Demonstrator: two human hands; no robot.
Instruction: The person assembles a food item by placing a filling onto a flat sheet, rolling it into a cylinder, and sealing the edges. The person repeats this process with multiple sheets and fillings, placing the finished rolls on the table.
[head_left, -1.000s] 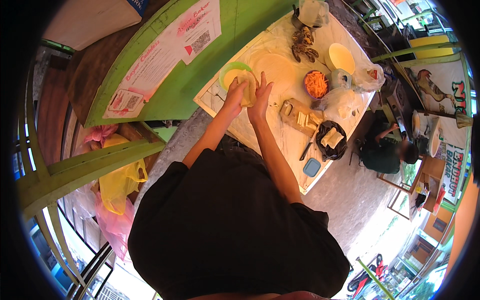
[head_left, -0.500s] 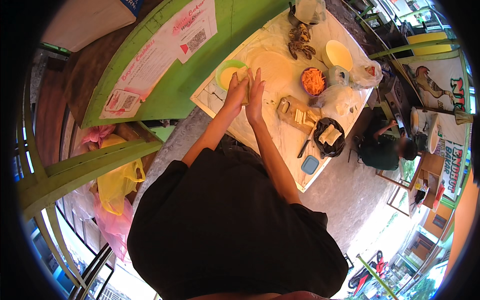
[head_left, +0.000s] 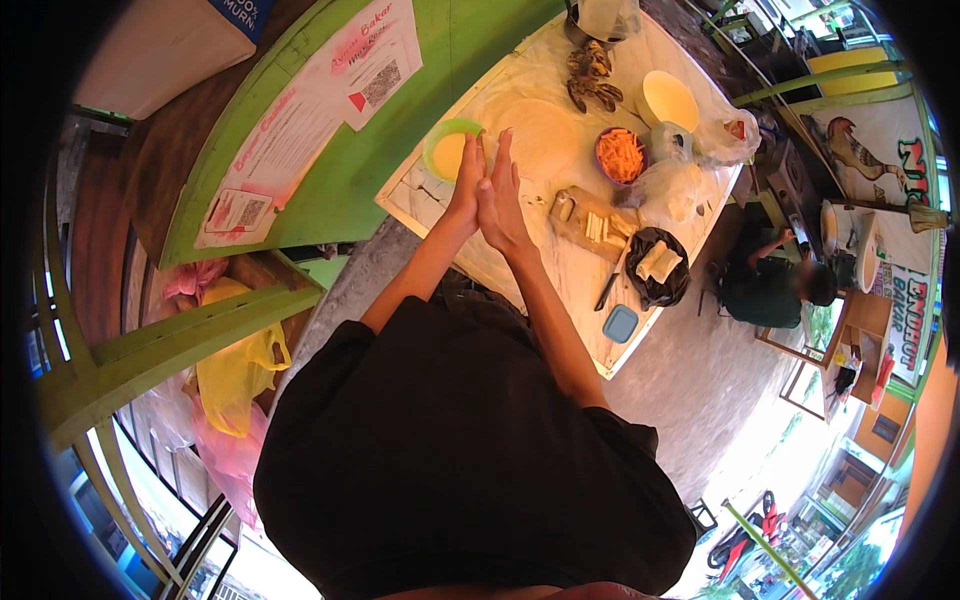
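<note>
My left hand (head_left: 463,188) and my right hand (head_left: 503,205) are pressed palm to palm above the table. The right hand's fingers are straight and point away from me. The left hand's fingers lie against it, partly covered, and whatever is between the palms is hidden. Just beyond the left hand stands a light green bowl (head_left: 436,146) with pale yellow contents. Right of my hands lies a wooden cutting board (head_left: 570,222) with pale cut sticks (head_left: 600,226) on it. A knife (head_left: 607,290) rests beside the board's right end.
Orange strips fill a purple-rimmed bowl (head_left: 600,160). Nearby are a yellow bowl (head_left: 668,100), plastic bags (head_left: 672,190) and a brown bunch (head_left: 592,75). Pale rolls (head_left: 658,263) lie in a black bag (head_left: 672,292), near a blue-grey lid (head_left: 620,323). Another person (head_left: 775,290) sits right.
My palms have come together, hiding the tan piece seen between them earlier. The right hand has moved slightly left. The whole view has shifted a little.
</note>
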